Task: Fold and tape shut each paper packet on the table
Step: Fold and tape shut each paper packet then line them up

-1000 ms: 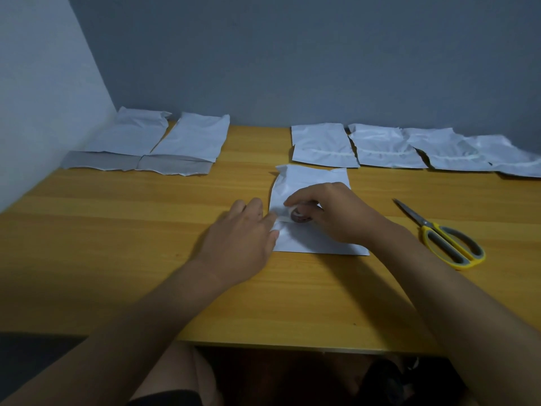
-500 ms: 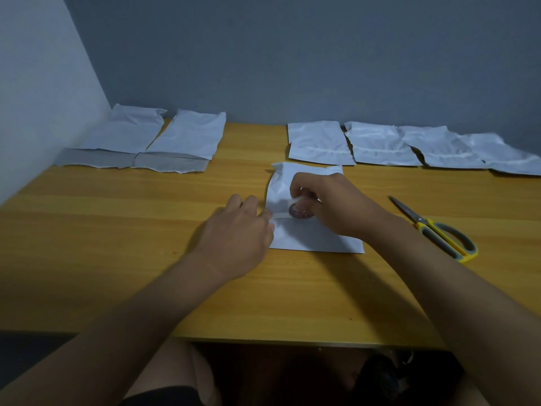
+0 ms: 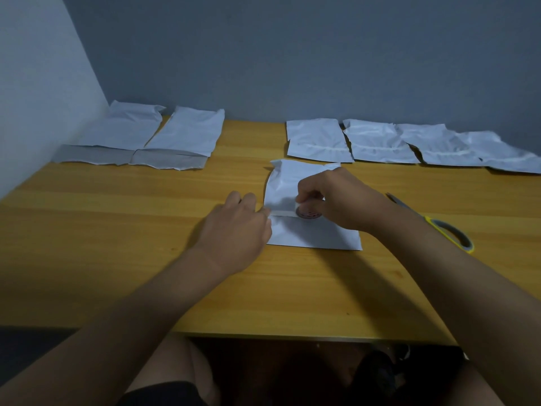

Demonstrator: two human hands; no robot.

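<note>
A white paper packet (image 3: 314,234) lies folded in the middle of the wooden table (image 3: 117,230). My right hand (image 3: 342,200) grips a small roll of tape (image 3: 308,213) on the packet. A strip of tape (image 3: 282,213) runs from the roll leftward along the fold. My left hand (image 3: 238,227) rests at the packet's left edge, fingertips on the end of the strip; whether they pinch it is hidden.
Yellow-handled scissors (image 3: 439,227) lie to the right of my right wrist. Several folded packets (image 3: 380,142) line the back right of the table. Two longer unfolded packets (image 3: 152,136) lie at the back left by the wall. The table's front edge is near my lap.
My right hand has drawn the tape roll to the right, laying a strip across the fold. My left hand stayed at the packet's left edge.
</note>
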